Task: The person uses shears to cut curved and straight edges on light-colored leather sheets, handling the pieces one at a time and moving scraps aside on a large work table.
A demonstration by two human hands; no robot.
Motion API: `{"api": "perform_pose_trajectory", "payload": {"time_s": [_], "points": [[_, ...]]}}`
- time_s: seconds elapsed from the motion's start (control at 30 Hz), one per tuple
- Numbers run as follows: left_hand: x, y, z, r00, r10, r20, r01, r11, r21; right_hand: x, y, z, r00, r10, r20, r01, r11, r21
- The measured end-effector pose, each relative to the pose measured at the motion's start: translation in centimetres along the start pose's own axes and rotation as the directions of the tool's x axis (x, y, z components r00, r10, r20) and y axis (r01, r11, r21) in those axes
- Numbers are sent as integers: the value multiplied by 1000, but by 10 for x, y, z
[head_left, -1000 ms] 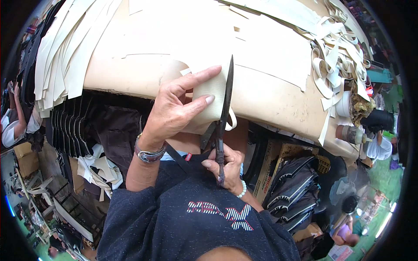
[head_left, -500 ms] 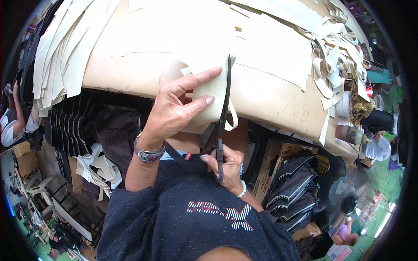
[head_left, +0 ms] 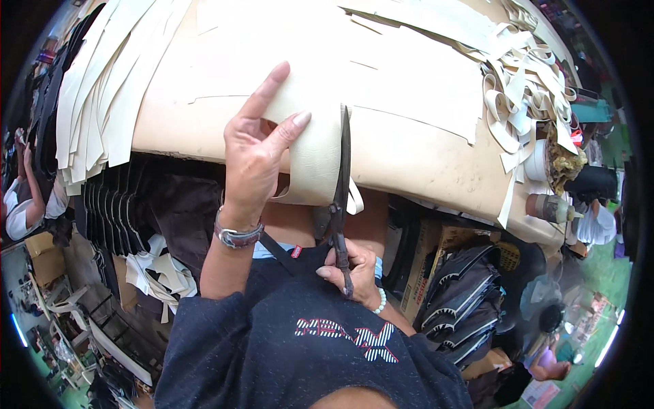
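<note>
My right hand (head_left: pixel 357 273) grips the handles of large dark scissors (head_left: pixel 342 160) in front of my body. Their long blades point away from me, along the right edge of a cream leather-like piece (head_left: pixel 313 160). A narrow cream strip (head_left: pixel 355 199) curls down just right of the blades. My left hand (head_left: pixel 259 136) holds the piece from its left side, thumb on top and index finger stretched out across it; the other fingers are partly hidden behind. The piece overhangs the table's near edge, above my lap.
Large cream sheets (head_left: pixel 415 75) lie on the tan table (head_left: pixel 436 174). Long cut strips (head_left: pixel 102 88) hang over its left end; curled offcuts (head_left: pixel 518 102) pile at the right, near a small bottle (head_left: pixel 548 208). Dark cut parts (head_left: pixel 456 300) stand stacked below, right of me.
My left hand has shifted left and slightly up, its index finger lifted away from the blades. The scissors have drawn slightly toward me, their blades now nearly closed along the piece's edge.
</note>
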State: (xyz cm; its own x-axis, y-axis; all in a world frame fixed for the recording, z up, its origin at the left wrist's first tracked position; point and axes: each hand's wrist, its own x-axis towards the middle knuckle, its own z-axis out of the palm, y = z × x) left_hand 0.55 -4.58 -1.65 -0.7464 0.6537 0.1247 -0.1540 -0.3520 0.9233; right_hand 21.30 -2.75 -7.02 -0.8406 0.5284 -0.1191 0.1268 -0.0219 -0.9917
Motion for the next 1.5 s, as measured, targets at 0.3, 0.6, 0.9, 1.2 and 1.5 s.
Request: {"api": "perform_pose_trajectory", "payload": {"time_s": [0.3,0.6,0.9,1.2,1.5], "points": [[-22,-4,2,995,99,21,-101,982,159,10,-11,0,1000,-26,2,26,999,-48],[-35,-4,4,997,75,-5,-72,973,221,15,-13,0,999,-36,-2,36,998,-59],[-34,-6,1,997,71,12,-72,984,163,10,-8,6,996,54,-70,-58,996,-63],[-34,-5,0,996,76,36,-82,975,207,12,-7,7,998,-6,-59,2,998,-70],[-36,-2,3,995,77,56,-86,978,190,8,-8,8,998,47,-34,-46,999,25]]}}
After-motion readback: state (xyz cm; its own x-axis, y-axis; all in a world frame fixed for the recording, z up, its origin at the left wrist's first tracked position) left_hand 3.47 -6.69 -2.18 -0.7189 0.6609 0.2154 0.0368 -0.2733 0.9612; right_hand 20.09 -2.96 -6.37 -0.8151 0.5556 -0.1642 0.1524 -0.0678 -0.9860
